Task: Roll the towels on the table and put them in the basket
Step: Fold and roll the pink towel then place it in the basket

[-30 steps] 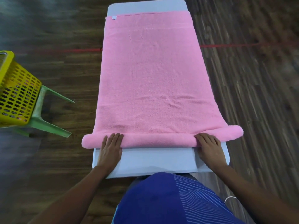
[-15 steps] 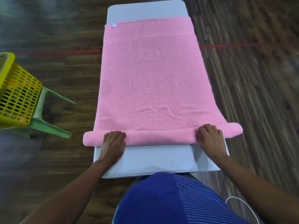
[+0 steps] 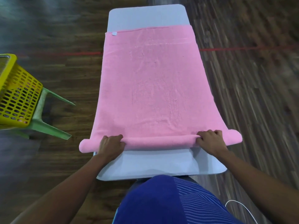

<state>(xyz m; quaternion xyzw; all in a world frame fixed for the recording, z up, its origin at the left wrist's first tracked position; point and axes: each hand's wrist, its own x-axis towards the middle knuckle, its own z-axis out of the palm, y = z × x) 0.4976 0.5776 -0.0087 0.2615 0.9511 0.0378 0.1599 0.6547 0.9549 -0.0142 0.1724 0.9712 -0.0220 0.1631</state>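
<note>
A pink towel (image 3: 150, 81) lies lengthwise along the narrow white table (image 3: 153, 164). Its near end is rolled into a tube that overhangs both long edges of the table. My left hand (image 3: 111, 145) grips the roll near its left end, fingers curled over the top. My right hand (image 3: 210, 142) grips the roll near its right end the same way. A yellow perforated basket (image 3: 17, 97) stands on a green stool to the left of the table, partly cut off by the frame edge.
The green plastic stool (image 3: 48, 125) holds the basket on the dark wooden floor. A red line (image 3: 242, 49) runs across the floor behind the table. A white cable (image 3: 239, 206) hangs by my right side.
The roll has moved away from me and grown thicker. The towel's far edge has slid toward me, baring more table at the far end. Both hands went from flat to curled over the roll.
</note>
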